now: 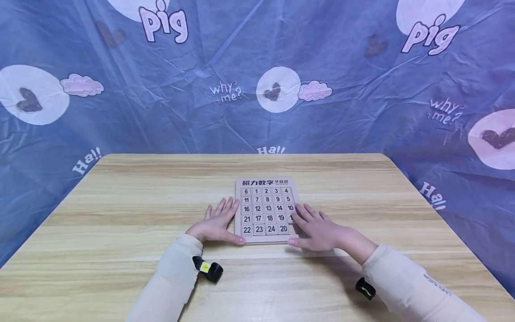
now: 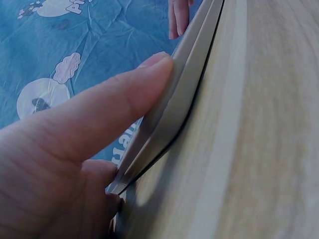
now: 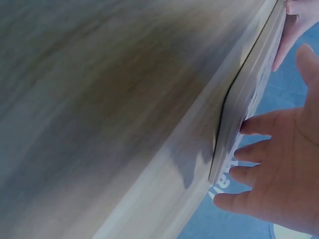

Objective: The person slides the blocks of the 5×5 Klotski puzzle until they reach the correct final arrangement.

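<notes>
A pale number sliding puzzle (image 1: 265,239) lies flat on the table, its black-numbered square tiles in rows under a printed heading. The bottom row ends in a gap at the right. Along its left side rests my left hand (image 1: 217,226), fingers spread and fairly straight, with the thumb (image 2: 134,87) against the frame near the lower left corner. My right hand (image 1: 319,230) lies at the right side. One fingertip partly covers the tile at the right end of the fourth row, and the thumb is by the lower right corner. Its fingers look extended in the right wrist view.
The wood-grain table (image 1: 120,214) reaches back to a blue printed cloth (image 1: 241,120) hanging behind it. Dark wrist cameras (image 1: 211,270) are strapped at both pale sleeves (image 1: 410,281).
</notes>
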### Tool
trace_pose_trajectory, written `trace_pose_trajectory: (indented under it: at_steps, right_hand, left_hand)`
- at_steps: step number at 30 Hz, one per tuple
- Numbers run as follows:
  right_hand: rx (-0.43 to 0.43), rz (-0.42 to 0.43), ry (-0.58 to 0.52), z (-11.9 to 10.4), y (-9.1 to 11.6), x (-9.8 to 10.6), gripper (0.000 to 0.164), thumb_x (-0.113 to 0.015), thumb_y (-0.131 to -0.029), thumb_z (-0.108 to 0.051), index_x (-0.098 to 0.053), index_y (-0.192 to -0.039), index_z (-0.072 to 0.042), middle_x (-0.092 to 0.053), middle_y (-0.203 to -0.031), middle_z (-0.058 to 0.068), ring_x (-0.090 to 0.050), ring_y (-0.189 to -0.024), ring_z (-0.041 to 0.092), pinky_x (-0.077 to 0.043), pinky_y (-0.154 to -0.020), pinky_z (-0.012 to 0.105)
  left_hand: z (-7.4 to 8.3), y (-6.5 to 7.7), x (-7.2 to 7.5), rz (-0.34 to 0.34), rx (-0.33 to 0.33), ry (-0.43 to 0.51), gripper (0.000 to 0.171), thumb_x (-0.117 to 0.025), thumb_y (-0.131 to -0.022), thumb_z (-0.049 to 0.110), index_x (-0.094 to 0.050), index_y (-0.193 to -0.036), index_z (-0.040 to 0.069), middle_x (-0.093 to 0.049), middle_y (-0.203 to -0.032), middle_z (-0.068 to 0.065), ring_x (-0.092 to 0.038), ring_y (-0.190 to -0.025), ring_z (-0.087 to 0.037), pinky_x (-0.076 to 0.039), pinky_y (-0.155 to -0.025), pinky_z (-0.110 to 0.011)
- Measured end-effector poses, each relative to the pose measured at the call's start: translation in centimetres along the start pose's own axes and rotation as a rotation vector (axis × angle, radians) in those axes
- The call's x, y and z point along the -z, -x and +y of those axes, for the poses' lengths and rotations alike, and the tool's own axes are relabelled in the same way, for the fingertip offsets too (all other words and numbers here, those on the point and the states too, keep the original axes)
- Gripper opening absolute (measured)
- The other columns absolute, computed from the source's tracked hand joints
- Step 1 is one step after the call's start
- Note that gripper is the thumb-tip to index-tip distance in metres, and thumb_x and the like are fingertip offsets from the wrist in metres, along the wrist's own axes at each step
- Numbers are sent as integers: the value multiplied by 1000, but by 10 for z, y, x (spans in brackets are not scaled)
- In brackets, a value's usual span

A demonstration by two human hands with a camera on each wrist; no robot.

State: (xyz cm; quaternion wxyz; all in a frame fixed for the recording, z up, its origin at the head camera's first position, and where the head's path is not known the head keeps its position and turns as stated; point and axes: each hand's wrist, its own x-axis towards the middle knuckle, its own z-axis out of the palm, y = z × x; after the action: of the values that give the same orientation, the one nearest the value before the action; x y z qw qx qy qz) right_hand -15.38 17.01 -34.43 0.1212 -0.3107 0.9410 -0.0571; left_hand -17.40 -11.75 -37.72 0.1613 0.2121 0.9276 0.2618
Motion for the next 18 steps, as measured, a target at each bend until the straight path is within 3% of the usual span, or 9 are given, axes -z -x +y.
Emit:
trace_pose_trajectory:
  at_steps: [9, 18]
  right_hand:
    - [128, -8, 57, -38, -16, 1, 77, -35, -82, -59, -25, -136, -5, -8, -140, 20, -5, -126, 37, -11, -94, 58]
    - [226, -58, 111, -74, -36, -8, 76, -27, -79, -66, -23, -138, -18, -6, -142, 15, -1, -127, 33, -8, -96, 55]
  left_hand:
    - [-1, 0, 0, 10, -6, -7, 114, -67, -59, 56, 2, -139, 12, 10, -141, -12, 14, -126, -24, 17, -94, -49]
    - [0, 0, -1, 6, -7, -21, 112, -66, -61, 56, 1, -139, 10, 9, -141, -13, 15, -126, -25, 16, -94, -49]
